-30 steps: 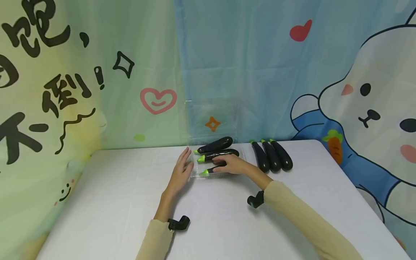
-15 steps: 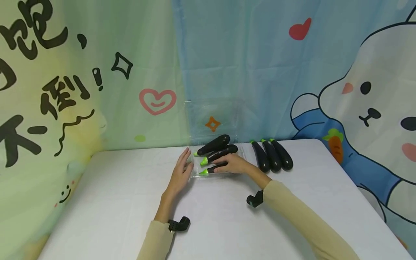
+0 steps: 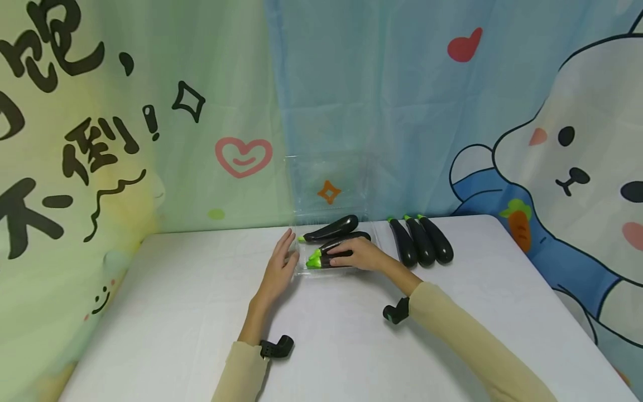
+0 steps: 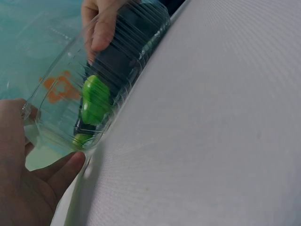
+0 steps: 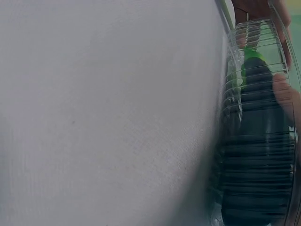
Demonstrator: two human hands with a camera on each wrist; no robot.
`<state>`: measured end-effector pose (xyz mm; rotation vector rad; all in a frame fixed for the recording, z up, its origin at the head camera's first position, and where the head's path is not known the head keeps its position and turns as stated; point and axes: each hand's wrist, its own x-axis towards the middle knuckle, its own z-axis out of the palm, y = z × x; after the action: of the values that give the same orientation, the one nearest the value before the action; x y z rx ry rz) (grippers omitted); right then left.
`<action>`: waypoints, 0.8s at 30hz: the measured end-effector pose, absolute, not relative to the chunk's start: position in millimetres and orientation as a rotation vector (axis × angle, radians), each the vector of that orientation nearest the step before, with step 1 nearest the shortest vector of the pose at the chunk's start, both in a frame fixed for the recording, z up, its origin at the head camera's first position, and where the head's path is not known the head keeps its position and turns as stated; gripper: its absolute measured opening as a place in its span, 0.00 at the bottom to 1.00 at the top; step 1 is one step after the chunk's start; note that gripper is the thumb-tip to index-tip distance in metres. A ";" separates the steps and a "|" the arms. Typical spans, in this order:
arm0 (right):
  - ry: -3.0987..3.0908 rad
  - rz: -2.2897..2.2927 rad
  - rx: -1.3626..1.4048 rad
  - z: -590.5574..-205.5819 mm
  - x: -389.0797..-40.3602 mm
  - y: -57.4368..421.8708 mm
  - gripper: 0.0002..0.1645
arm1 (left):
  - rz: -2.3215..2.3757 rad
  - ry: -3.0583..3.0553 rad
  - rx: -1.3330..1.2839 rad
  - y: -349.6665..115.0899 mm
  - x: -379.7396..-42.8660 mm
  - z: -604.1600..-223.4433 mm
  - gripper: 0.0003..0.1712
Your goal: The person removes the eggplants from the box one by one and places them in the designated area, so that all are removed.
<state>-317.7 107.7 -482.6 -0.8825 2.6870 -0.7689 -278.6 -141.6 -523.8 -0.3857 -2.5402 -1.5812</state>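
Observation:
A clear plastic box (image 3: 304, 272) holds 3 dark eggplants with green stem ends. Its back eggplant (image 3: 332, 229) lies slightly slanted; the middle eggplant (image 3: 331, 244) and the front eggplant (image 3: 327, 262) have their stems close together. My right hand (image 3: 360, 254) reaches into the box and grips the front eggplant, hiding much of it; the thumb (image 4: 103, 35) shows through the plastic in the left wrist view. At the box's left end, my left hand (image 3: 281, 267) rests with fingers extended, touching the rim and lower corner.
The box's transparent lid (image 3: 329, 170) stands raised behind it, near the printed curtain (image 3: 412, 100). Right of the box, 3 more eggplants (image 3: 422, 243) lie side by side on the white table (image 3: 201, 312).
The middle eggplant's stem end has moved towards the front one, so both stems are now together. The back eggplant has shifted and turned slightly. Both hands stay nearly in place.

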 end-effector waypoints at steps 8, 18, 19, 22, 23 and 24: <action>2.784 -0.830 -0.959 -479.9 -313.8 111.1 0.24 | -1.599 -2.530 -0.385 -141.0 -279.3 -524.8 0.30; 2.835 -0.881 -0.943 -456.9 -305.1 117.2 0.25 | -1.598 -2.545 -0.371 -141.5 -280.1 -525.3 0.30; 2.841 -0.883 -0.955 -453.9 -303.3 117.7 0.25 | -1.595 -2.551 -0.363 -141.5 -280.0 -525.2 0.30; 2.864 -0.886 -0.988 -446.4 -297.7 119.2 0.25 | -1.583 -2.554 -0.368 -142.0 -279.7 -525.3 0.30; 2.874 -0.885 -1.003 -444.4 -295.9 119.8 0.25 | -1.575 -2.555 -0.370 -142.2 -279.6 -525.2 0.31; 2.883 -0.885 -1.015 -442.8 -294.0 120.7 0.25 | -1.569 -2.554 -0.373 -142.3 -279.7 -525.0 0.31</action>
<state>-294.0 120.7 -442.8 -1.0153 2.8832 -0.8853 -279.7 -142.3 -525.0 -0.3725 -2.5539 -1.5692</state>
